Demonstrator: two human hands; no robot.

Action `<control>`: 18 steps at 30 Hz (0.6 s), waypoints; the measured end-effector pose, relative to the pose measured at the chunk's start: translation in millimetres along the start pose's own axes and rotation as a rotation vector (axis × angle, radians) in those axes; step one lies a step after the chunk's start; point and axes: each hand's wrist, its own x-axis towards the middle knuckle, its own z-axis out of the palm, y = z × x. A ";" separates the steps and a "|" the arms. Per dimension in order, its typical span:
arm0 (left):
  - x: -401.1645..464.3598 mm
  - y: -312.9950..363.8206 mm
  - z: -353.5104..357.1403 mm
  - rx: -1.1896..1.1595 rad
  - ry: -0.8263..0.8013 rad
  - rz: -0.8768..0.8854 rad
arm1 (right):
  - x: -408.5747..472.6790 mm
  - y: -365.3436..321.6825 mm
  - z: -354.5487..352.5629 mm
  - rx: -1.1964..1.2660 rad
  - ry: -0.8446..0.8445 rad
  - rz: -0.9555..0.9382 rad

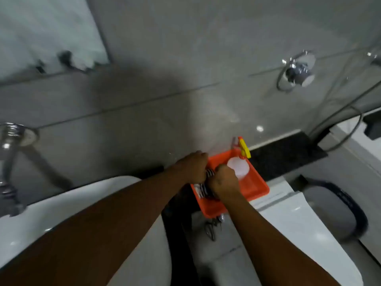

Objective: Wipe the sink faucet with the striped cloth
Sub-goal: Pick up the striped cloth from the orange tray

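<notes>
The striped cloth [203,188], black and white, lies bunched in an orange tray [255,187] on the dark counter. My left hand [192,167] and my right hand [223,179] are both closed on the cloth over the tray's left end; most of the cloth is hidden under them. The chrome sink faucet [9,162] stands at the far left edge, behind the white sink basin [68,201], well away from both hands.
In the tray sits a white round lid or container [239,167], with a yellow-and-orange spray nozzle [244,148] behind it. A chrome wall valve [300,71] and hose are at upper right. A white toilet tank [299,219] is below right.
</notes>
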 end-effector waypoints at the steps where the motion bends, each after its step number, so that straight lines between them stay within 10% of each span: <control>1: 17.6 0.6 16.6 -0.020 -0.051 -0.054 | 9.1 17.5 11.6 0.007 -0.047 0.034; 18: 131.2 -42.6 128.0 -0.309 -0.160 -0.493 | 117.6 109.3 78.9 0.270 -0.194 0.304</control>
